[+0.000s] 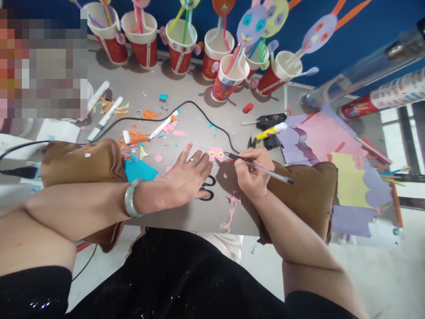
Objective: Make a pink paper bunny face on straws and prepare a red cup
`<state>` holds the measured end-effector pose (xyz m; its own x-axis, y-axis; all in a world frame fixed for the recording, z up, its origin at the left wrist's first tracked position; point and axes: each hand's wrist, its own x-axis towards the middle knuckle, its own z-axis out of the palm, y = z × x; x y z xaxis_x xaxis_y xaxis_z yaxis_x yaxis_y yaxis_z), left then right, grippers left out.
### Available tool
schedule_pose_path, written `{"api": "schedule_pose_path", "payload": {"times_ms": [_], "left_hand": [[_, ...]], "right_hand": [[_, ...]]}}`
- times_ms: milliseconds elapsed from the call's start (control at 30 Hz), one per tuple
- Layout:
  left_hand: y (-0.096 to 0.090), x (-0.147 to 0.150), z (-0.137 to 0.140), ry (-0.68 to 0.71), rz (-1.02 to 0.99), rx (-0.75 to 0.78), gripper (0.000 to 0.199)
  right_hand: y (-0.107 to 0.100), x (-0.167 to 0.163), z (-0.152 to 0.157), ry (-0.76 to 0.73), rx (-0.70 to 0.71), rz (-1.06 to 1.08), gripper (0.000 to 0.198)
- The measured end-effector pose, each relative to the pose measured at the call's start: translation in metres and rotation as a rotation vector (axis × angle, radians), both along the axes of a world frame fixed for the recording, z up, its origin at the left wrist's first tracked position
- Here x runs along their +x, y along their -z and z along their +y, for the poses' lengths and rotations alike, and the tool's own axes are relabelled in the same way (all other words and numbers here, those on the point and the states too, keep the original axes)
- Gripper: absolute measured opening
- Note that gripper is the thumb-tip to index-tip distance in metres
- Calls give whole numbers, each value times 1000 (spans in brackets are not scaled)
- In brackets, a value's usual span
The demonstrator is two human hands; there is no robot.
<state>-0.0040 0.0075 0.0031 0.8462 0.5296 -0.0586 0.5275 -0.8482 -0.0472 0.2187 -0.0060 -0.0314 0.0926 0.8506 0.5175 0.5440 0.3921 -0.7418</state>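
Observation:
My right hand is closed around a clear-barrelled pen. The pen's dark tip meets or hovers just over the right side of a small pink paper face with two yellow eyes. Flat and with fingers spread, my left hand reaches over the table, its fingertips by the left edge of that face; whether they press on it I cannot tell. Black-handled scissors lie partly hidden under this hand. Below the pen, a pink paper offcut rests near the table's front edge.
Red-and-white paper cups with straws and paper animal heads line the back. A black cable crosses the table. Markers, orange scraps, a glue gun and coloured paper sheets lie around. Brown cushions flank the front edge.

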Motion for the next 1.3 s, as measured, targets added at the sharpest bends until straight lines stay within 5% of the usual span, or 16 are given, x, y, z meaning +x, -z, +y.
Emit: {"api": "schedule_pose_path", "payload": {"times_ms": [367,1300], "left_hand": [[1,0,-2,12,-16,68,83],[-3,-3,-1,39,-44,69,84]], "right_hand": [[-1,-8,2,18,-80,-303,11],[-4,-8,3,-30,-188,-326,13]]}}
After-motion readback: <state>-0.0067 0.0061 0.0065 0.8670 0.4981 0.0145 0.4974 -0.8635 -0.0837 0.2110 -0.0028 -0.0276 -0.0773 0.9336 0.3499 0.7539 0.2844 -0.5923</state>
